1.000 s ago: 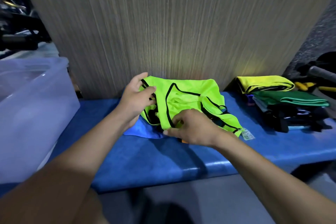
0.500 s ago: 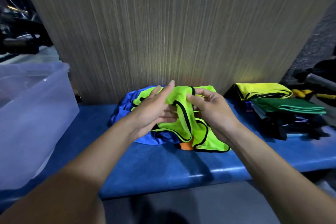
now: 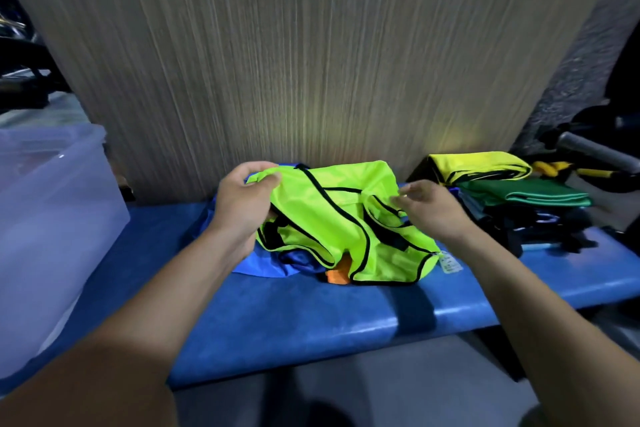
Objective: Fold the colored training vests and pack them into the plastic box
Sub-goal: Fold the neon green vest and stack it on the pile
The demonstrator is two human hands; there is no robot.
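A neon green vest [image 3: 341, 218] with black trim lies spread on the blue bench [image 3: 311, 322], on top of a blue vest [image 3: 263, 262] and an orange one [image 3: 336, 276]. My left hand [image 3: 242, 204] pinches the green vest's upper left corner. My right hand [image 3: 427, 206] grips the cloth at the vest's right side, near a strap. The clear plastic box [image 3: 52, 218] stands at the left on the bench.
A stack of folded vests at the right has a yellow one [image 3: 478, 166] on top, a green one [image 3: 526, 192] below and dark ones under that. A wood-grain panel [image 3: 311, 62] rises behind the bench. Dark gear lies at far right.
My hands, close together on the bunched green vest half a second ago, have moved apart and pulled it open flat across the pile.
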